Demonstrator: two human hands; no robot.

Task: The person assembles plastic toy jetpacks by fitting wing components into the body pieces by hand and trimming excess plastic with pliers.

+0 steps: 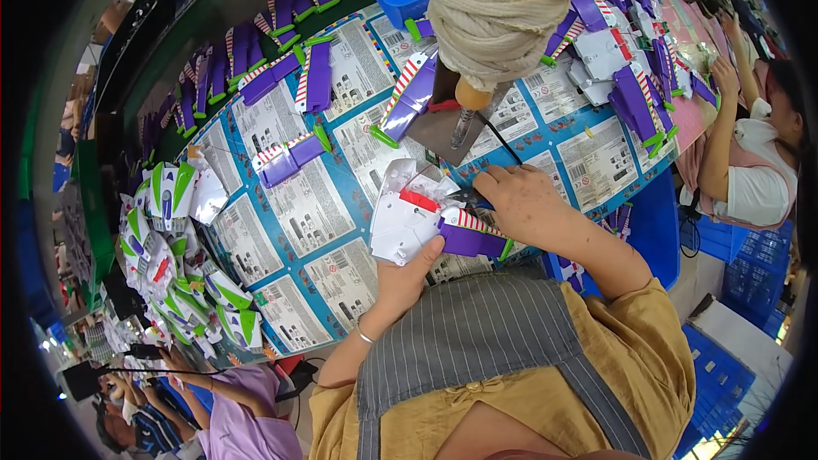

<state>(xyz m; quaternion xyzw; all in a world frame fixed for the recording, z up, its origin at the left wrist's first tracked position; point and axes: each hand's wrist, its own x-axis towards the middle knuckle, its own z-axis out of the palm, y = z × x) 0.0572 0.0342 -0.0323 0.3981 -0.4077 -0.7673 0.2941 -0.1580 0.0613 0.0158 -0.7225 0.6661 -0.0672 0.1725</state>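
My left hand (407,277) grips a white plastic toy shell (396,226) from its near side, thumb on top. A red part (419,199) sits in the shell's open inside. From the shell's right side extends a purple wing (469,240) with a red-and-white striped edge and a green tip. Over the shell's far right edge, my right hand (524,200) has its fingers curled around a small dark tool (464,196). Its kind is mostly hidden by the fingers. A black cable (501,138) runs close to that hand.
Above the table hangs a cloth-wrapped driver (498,25) with its bit pointing down. White-and-green shells (175,247) pile up at left. Purple wings (315,77) lie across the printed sheets (307,204). A blue bin (400,4) stands at the back. A co-worker (741,153) sits at right.
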